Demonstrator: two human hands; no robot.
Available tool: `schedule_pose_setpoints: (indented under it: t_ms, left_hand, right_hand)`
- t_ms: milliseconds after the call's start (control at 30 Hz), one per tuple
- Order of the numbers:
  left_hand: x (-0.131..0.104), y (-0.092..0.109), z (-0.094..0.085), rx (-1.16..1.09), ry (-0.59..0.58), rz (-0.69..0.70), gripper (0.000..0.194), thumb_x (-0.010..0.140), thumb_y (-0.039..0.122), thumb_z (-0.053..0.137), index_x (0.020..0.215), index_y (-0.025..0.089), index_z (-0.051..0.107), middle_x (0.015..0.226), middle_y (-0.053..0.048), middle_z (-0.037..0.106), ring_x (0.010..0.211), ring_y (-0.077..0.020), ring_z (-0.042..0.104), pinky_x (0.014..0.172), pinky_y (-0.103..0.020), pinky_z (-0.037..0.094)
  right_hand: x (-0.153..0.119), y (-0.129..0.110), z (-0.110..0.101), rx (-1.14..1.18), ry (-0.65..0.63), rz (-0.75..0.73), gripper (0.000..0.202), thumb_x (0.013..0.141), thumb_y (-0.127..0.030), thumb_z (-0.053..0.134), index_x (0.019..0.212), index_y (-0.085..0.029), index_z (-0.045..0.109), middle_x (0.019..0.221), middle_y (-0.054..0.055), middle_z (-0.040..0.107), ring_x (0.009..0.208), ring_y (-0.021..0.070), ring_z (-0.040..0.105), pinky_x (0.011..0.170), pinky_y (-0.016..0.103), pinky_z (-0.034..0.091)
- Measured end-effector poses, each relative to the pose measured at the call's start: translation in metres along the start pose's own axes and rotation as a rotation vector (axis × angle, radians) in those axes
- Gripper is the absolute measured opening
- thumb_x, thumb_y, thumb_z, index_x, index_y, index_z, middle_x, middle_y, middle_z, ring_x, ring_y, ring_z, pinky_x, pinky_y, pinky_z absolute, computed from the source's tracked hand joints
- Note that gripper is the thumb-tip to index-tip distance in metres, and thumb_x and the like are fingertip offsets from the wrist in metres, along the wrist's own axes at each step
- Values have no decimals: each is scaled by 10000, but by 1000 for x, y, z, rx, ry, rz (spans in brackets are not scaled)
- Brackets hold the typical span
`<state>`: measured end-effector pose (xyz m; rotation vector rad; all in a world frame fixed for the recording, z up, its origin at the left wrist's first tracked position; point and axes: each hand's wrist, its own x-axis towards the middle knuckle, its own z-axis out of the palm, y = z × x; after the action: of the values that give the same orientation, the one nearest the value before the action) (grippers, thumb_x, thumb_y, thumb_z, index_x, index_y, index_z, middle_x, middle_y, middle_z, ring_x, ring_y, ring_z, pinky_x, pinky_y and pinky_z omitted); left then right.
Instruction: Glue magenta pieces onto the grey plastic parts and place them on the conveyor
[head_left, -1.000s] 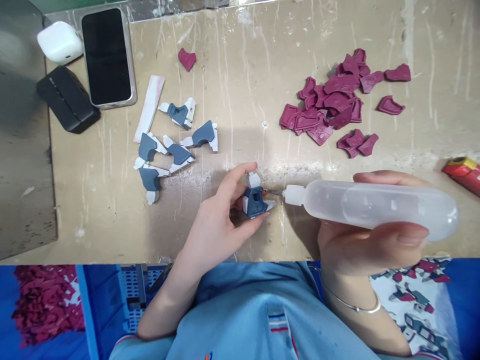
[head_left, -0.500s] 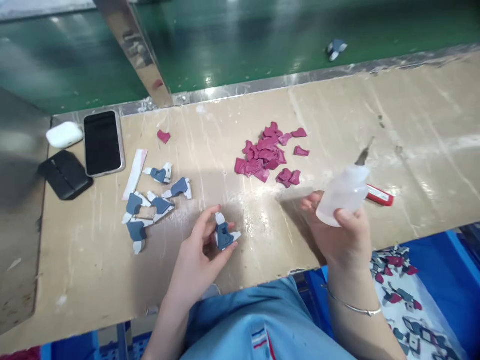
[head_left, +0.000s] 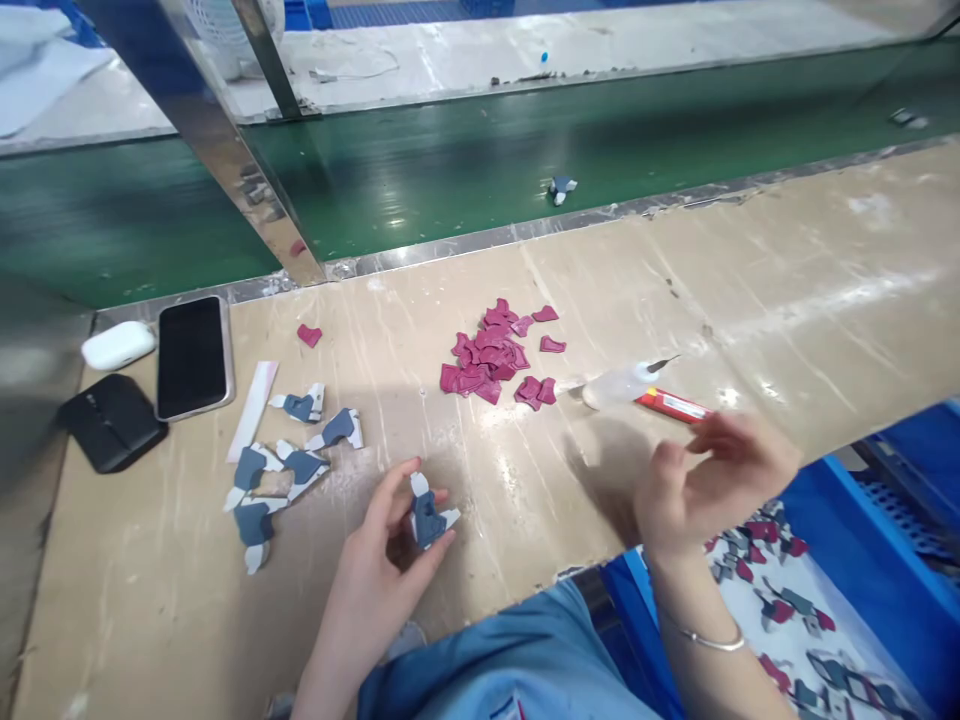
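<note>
My left hand (head_left: 382,555) holds a small blue-grey and white plastic part (head_left: 429,518) between thumb and fingers, low over the table. To the right, my right hand (head_left: 716,485) is raised with thumb and fingers apart and nothing in it; its fingers are a little blurred. Just beyond it a translucent squeeze bottle (head_left: 616,388) with a thin metal needle tip lies on its side. Beside the bottle is a red and yellow tube-like item (head_left: 673,405). A heap of dark pink pieces (head_left: 491,352) lies at the table's middle. Several similar blue-grey and white parts (head_left: 304,467) rest left of my left hand.
At the left stand a phone (head_left: 195,358), a white earbud case (head_left: 118,345) and a black box (head_left: 114,422). A metal post (head_left: 217,150) rises by the green conveyor belt (head_left: 435,190), which carries another part (head_left: 561,188). A blue bin (head_left: 862,545) with assembled parts sits below right.
My right hand has let go of the squeeze bottle, now lying on the table, and has drawn back to the right. My left hand still holds the part. The view has tilted up.
</note>
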<state>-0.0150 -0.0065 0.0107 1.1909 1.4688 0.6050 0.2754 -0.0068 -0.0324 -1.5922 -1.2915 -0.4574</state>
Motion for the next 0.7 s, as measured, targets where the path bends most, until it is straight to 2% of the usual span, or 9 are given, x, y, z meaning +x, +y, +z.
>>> schedule_pose_setpoints:
  t_ms: [33, 67, 133, 167, 233, 333, 433, 600, 700]
  left_hand:
    - [0, 0, 0, 1, 3, 2, 590, 879, 379, 725, 1442, 286, 574, 1148, -50, 857, 1074, -248, 817, 896, -341, 623]
    - [0, -1, 0, 4, 5, 7, 593, 883, 383, 718, 1449, 286, 569, 1154, -50, 857, 1086, -248, 817, 896, -338, 625]
    - [0, -3, 0, 9, 5, 17, 602, 895, 393, 709, 1466, 281, 553, 1166, -56, 856, 1105, -253, 817, 901, -340, 633]
    - [0, -4, -1, 10, 0, 23, 603, 905, 397, 703, 1473, 276, 545, 1176, -62, 855, 1112, -257, 818, 907, -346, 637]
    - [1, -7, -1, 16, -19, 34, 595, 924, 408, 693, 1480, 268, 534, 1200, -79, 852, 1129, -268, 816, 921, -366, 641]
    - [3, -10, -2, 26, -40, 52, 592, 932, 416, 702, 1479, 272, 530, 1217, -89, 849, 1143, -284, 809, 960, -405, 635]
    - [2, -7, 0, -16, -42, 65, 604, 916, 385, 729, 1477, 268, 535, 1195, -86, 852, 1137, -283, 809, 1018, -426, 621]
    - [0, 4, 4, -94, -64, 72, 630, 879, 324, 761, 1472, 264, 556, 1142, -51, 852, 1078, -250, 812, 994, -377, 611]
    - [0, 8, 5, -90, -112, 113, 650, 854, 295, 746, 1474, 245, 556, 1049, -30, 843, 998, -239, 805, 936, -348, 597]
  right_hand:
    - [-1, -10, 2, 16, -29, -59, 389, 1013, -434, 651, 1374, -293, 619, 1062, 66, 667, 797, 219, 633, 699, 380, 555]
    - [-2, -18, 5, 27, -131, -103, 334, 1023, -378, 641, 1345, -289, 641, 1061, 67, 697, 826, 222, 671, 731, 379, 589]
    - [0, -26, 16, 1, -414, -144, 339, 1042, -272, 596, 1373, -225, 653, 1207, 140, 749, 984, 268, 741, 844, 429, 649]
    - [2, -26, 22, -22, -532, -161, 367, 1052, -227, 554, 1403, -178, 651, 1299, 192, 745, 1072, 302, 749, 898, 476, 660]
    - [6, -19, 34, -51, -642, -203, 402, 1060, -164, 481, 1409, -121, 676, 1363, 240, 744, 1146, 343, 750, 946, 551, 665]
    - [12, -4, 39, -3, -663, -279, 390, 1050, -110, 475, 1304, -142, 770, 1246, 194, 817, 1072, 322, 791, 931, 543, 690]
    - [15, -3, 28, 64, -656, -296, 372, 1045, -100, 514, 1260, -192, 804, 1174, 151, 847, 1024, 291, 821, 907, 507, 712]
    - [15, -48, 1, 535, -641, -332, 469, 1005, -79, 669, 1418, -292, 726, 1133, 66, 866, 984, 242, 852, 843, 389, 743]
    - [8, -79, -5, 745, -702, -341, 557, 990, -48, 692, 1503, -260, 654, 1145, 67, 864, 1006, 236, 852, 827, 354, 756]
